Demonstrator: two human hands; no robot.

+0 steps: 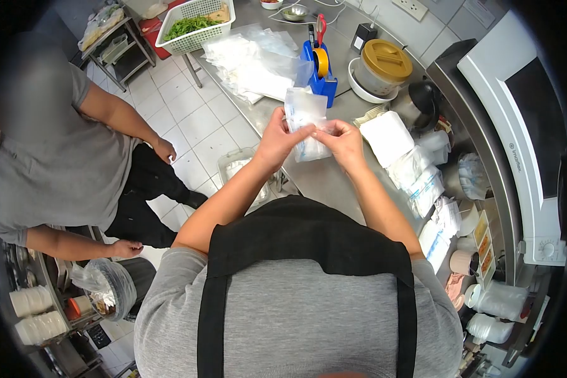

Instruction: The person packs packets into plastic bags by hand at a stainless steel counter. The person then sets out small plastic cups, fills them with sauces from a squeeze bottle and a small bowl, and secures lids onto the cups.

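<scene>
A small clear plastic bag [305, 107] with faint blue print is held up over the steel counter [318, 183]. My left hand [278, 140] grips its left side, with the thumb reaching across the front. My right hand [343, 141] pinches it from the right, and the thumbs of both hands nearly meet at its middle. Just beyond the hands, a loose pile of clear plastic bags [252, 63] is spread on the counter. A blue tape dispenser [321, 69] with a yellow roll stands behind the bag, holding red-handled scissors [321, 26] and a dark pen or marker.
A tub with a mustard lid [384, 62] sits in a white bowl at the back right. White packets [416, 170] line the right side, below a microwave [529, 126]. A basket of greens [195, 25] is far left. A co-worker [63, 151] stands to the left.
</scene>
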